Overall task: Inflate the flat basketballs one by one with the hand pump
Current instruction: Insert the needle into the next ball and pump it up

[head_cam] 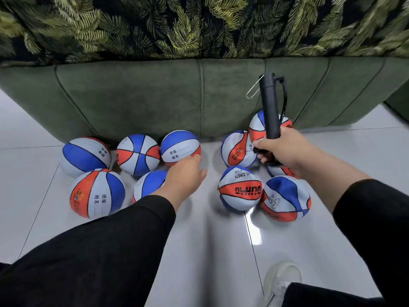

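R hand [285, 149] gripping pump [269, 107] (L [186, 176] open)

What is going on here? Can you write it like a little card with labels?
place: white tiled floor in front of a green sofa
left group: five round basketballs
right group: five saggy, dented basketballs
pump: black hand pump, held upright
right hand: right hand grips the pump's lower end
left hand: left hand open, fingers reaching toward the left group, holding nothing
also seen: black sleeves, a white shoe
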Tool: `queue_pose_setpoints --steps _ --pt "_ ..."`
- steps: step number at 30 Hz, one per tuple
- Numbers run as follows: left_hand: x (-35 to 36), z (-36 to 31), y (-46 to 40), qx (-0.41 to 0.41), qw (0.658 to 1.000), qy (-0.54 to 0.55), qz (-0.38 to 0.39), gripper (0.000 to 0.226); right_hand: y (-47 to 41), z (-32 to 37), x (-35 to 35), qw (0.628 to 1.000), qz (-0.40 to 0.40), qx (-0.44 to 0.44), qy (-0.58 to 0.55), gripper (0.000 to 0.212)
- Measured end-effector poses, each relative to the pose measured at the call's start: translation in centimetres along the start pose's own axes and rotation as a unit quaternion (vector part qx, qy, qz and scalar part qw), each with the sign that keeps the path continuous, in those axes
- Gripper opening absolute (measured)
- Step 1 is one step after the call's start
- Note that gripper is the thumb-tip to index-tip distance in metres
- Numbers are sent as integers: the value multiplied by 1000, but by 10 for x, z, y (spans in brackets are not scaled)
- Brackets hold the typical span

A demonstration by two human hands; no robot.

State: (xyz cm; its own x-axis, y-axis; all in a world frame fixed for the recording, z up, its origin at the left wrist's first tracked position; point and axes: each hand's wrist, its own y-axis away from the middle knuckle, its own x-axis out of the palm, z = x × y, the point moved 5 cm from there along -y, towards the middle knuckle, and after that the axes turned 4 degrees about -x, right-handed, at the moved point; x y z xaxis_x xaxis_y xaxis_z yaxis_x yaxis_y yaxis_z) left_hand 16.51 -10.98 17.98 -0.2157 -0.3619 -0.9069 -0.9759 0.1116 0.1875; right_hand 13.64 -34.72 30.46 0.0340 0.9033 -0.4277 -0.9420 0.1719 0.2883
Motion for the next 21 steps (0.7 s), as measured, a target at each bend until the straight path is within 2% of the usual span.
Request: queue_pose_setpoints --steps 4,8,16,21 --pt "12 -43 0 30 999 -3 39 43 -3 22 -50 998 -12 -33 59 18" --pt "33 -60 -7 38 996 -11 80 43 -10 1 -66 998 -17 -4 62 19" --pt "78 -58 -33 -16 992 40 122 54 -41 -50 -50 993 24 49 102 17" --pt "111 -65 -58 -65 983 92 144 73 -59 -67 -39 992 35 42 118 15"
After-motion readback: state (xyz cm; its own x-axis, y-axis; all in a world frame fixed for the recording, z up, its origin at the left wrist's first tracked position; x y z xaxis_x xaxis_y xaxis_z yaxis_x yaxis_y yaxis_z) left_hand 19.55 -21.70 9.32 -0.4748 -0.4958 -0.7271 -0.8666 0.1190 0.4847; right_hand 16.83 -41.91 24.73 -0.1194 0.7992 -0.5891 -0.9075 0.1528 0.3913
